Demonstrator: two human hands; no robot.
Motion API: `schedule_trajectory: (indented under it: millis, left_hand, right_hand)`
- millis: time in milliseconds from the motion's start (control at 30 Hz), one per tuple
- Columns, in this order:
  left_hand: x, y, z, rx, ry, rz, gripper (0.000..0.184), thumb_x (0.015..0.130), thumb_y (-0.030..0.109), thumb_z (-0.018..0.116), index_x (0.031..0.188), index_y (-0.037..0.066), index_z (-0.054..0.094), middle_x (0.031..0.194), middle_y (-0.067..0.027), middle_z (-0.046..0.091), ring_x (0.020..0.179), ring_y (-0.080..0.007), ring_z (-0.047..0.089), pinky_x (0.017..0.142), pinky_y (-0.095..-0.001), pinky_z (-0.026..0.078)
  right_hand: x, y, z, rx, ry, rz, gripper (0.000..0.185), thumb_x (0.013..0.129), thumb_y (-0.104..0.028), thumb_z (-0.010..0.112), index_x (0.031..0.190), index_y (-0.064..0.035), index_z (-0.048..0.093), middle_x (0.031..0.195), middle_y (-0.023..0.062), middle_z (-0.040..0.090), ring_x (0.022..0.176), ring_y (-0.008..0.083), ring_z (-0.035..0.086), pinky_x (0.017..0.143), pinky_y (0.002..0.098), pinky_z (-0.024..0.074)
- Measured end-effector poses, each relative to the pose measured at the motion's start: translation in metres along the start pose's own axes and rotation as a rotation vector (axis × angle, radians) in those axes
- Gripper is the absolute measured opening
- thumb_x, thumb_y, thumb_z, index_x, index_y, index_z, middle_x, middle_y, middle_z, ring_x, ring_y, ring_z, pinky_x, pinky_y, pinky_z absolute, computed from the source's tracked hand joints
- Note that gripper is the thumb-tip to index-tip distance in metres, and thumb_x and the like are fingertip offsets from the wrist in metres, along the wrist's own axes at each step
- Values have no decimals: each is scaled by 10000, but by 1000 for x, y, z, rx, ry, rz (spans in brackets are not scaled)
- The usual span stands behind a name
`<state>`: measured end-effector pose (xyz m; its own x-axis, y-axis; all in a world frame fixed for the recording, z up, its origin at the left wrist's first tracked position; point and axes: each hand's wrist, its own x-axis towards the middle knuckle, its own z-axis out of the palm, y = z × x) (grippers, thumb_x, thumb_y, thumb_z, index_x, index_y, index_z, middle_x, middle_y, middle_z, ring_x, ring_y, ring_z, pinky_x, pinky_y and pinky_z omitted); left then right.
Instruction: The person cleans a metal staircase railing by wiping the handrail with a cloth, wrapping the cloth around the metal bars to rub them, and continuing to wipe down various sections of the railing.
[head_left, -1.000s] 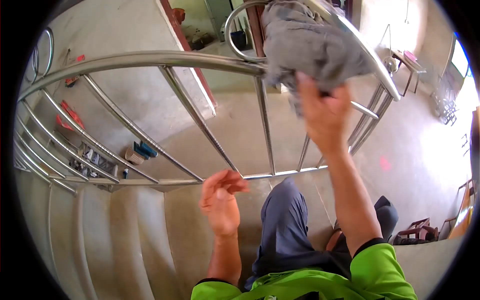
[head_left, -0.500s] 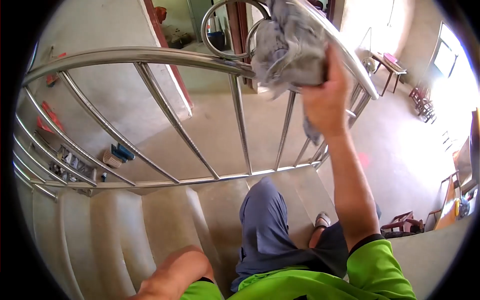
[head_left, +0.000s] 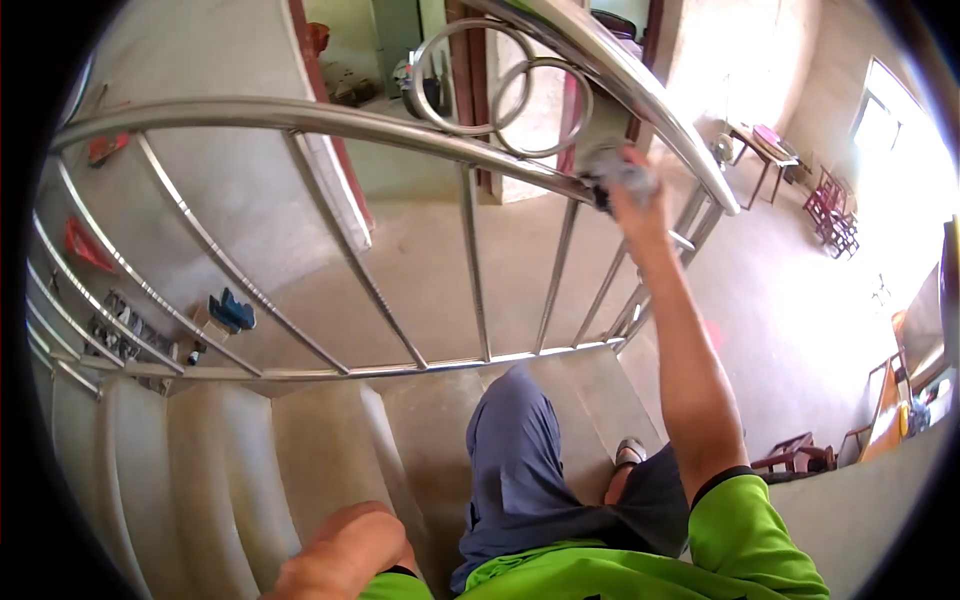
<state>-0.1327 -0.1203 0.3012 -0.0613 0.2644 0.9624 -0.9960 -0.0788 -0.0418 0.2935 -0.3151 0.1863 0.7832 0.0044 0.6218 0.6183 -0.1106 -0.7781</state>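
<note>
Cloth [head_left: 610,168]: was clasped by the right hand [head_left: 641,210] with fingers curled around it, near the end of the curved rail [head_left: 380,122]. Called for snug wrapping, even pressure. Couldn't see left hand.

Plain room, brightly lit from the right.
A pale wall [head_left: 220,70] rises on the left, ending at a dark red door frame [head_left: 301,30]; the smooth floor [head_left: 515,270] turns white with glare below the bright window [head_left: 885,112]. A small table [head_left: 765,145] stands at upper right, dark red chairs [head_left: 828,208] near it; plain steps [head_left: 320,430] fill the lower left.
</note>
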Motion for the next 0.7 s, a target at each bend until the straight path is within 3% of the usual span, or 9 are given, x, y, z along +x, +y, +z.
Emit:
schedule_trajectory:
  millis: [33,200,300,433,467,567,600,667,700]
  left_hand:
    - [-6,-11,-3,33,10,23,222,856,130,599,1042,9,602,1096,-96,592,1014,-180,577,821,-319,491]
    - [-32,-83,-41,925,43,-292,316,902,264,589,1066,-6,599,1158,-131,594,1052,-198,587,865,-368,495]
    - [-34,-134,-65,919,-12,-319,405,945,162,535,1265,-80,485,1256,-190,535,1149,-256,516,970,-374,427]
    - [-55,-172,-119,1074,212,-473,396,940,109,551,1292,-58,476,1264,-171,537,1175,-231,496,998,-358,404]
    - [-59,-179,-123,1066,204,-464,396,940,109,551,1292,-58,476,1264,-171,537,1175,-231,496,998,-358,404]
    - [-65,-199,-121,921,140,-695,382,945,147,563,1274,-35,498,1174,-147,595,1088,-217,555,938,-336,433]
    - [-65,-205,-117,788,117,-818,364,945,152,570,1254,-31,513,1117,-133,619,1019,-205,583,894,-318,444]
    - [-61,-215,-101,628,103,-962,314,940,174,591,1190,-12,553,948,-88,654,804,-165,617,770,-282,456]
    - [-60,-219,-102,620,93,-963,314,940,174,591,1190,-12,553,948,-88,654,804,-165,617,770,-282,456]
  right_hand:
    - [-7,3,12,3,30,-449,497,656,98,621,1135,-25,578,1142,117,561,1070,274,568,904,353,460]
    - [-45,-43,-12,-283,-90,-251,470,647,110,590,1083,-62,554,1025,156,510,1016,362,528,830,380,456]
    - [-41,10,-44,-360,46,-251,377,695,115,524,1036,-45,544,975,170,532,898,375,535,787,391,462]
    - [-21,106,-94,350,257,470,199,946,-187,458,1020,-24,543,875,87,601,767,240,549,723,371,475]
    - [-7,200,-109,374,273,431,325,983,-332,427,1052,-50,572,935,60,620,835,157,582,725,318,494]
    - [-3,181,-105,1014,374,560,310,980,-312,439,1073,-61,595,982,81,636,883,155,614,742,282,511]
    - [-4,182,-101,983,275,460,287,967,-284,478,1083,-49,593,983,78,637,895,178,630,736,298,529]
    - [-26,188,-78,-378,369,-241,275,942,-262,532,1093,-39,588,1005,75,619,945,208,611,834,328,503]
    - [-22,156,-68,399,300,123,272,929,-257,553,1079,-33,587,1022,71,586,971,210,578,887,341,465]
